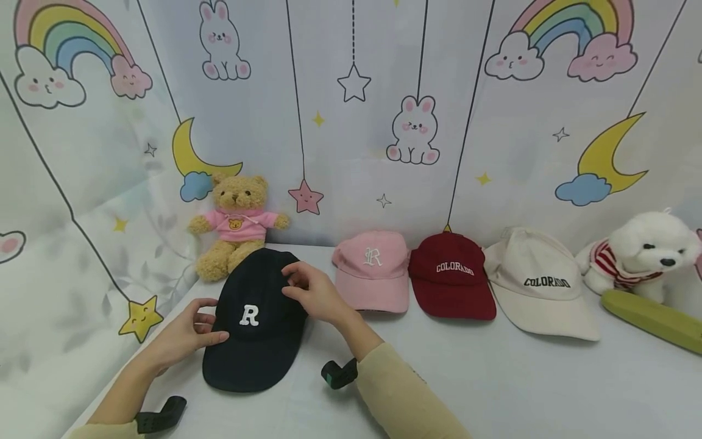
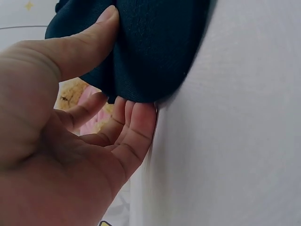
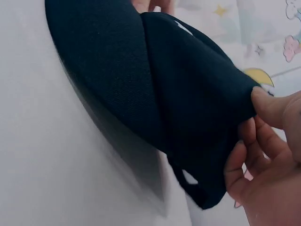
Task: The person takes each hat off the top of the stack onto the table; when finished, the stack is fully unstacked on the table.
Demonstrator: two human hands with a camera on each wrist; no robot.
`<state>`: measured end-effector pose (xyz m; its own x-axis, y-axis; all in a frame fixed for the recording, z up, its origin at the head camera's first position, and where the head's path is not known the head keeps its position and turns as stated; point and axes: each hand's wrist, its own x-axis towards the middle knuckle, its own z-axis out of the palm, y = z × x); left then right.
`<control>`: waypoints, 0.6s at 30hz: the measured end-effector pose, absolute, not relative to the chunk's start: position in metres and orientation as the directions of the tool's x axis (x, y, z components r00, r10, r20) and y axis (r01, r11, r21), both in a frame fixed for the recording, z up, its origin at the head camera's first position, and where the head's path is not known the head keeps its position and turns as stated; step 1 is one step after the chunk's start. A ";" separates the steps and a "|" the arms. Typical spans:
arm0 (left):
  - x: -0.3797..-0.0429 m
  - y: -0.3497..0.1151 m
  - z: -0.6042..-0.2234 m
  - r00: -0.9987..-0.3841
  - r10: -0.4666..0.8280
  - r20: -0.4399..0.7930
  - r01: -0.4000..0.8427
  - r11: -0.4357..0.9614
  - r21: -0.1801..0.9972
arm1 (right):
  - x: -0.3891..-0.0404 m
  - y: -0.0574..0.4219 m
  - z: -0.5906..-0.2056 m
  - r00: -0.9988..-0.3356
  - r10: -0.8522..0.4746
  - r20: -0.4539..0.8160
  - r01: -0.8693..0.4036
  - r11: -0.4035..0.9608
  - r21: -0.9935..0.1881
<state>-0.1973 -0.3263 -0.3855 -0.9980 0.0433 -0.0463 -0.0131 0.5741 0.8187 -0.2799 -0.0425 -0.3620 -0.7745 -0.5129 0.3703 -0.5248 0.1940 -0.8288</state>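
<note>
A black baseball cap (image 1: 263, 286) with a white letter R faces me on the left part of the table, its brim pointing toward me. My left hand (image 1: 183, 334) grips its left side where brim and crown meet. In the left wrist view the thumb (image 2: 89, 47) lies on top of the fabric and the other fingers reach beneath the edge. My right hand (image 1: 318, 292) pinches the crown's upper right side. Thumb and curled fingers (image 3: 251, 141) hold the cloth there in the right wrist view, and the strap opening at the back shows below.
A teddy bear (image 1: 238, 225) in a pink hoodie sits behind the cap. Pink (image 1: 373, 286), dark red (image 1: 455, 292) and cream (image 1: 548, 311) caps stand in a row to the right. Beyond them are a white plush dog (image 1: 647, 244) and a green long object (image 1: 652, 317).
</note>
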 end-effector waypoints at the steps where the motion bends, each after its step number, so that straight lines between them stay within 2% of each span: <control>1: -0.197 -0.326 -0.386 -0.998 0.043 -0.049 -0.015 0.575 0.818 | -0.281 -0.042 -0.363 -0.771 -0.517 0.371 -0.517 0.169 -0.839; 7: -0.196 -0.326 -0.387 -0.998 0.034 -0.045 -0.016 0.583 0.812 | -0.287 -0.036 -0.362 -0.741 -0.556 0.376 -0.492 0.070 -0.868; 18: -0.202 -0.312 -0.392 -1.000 0.004 0.014 0.014 0.523 0.852 | -0.281 -0.029 -0.340 -0.782 -0.547 0.300 -0.514 0.292 -0.807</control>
<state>-0.2019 -0.3124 -0.3921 -0.9999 0.0042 0.0143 0.0144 0.5232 0.8521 -0.2813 -0.0294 -0.3404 -0.7816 -0.5472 0.2996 -0.5137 0.2920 -0.8067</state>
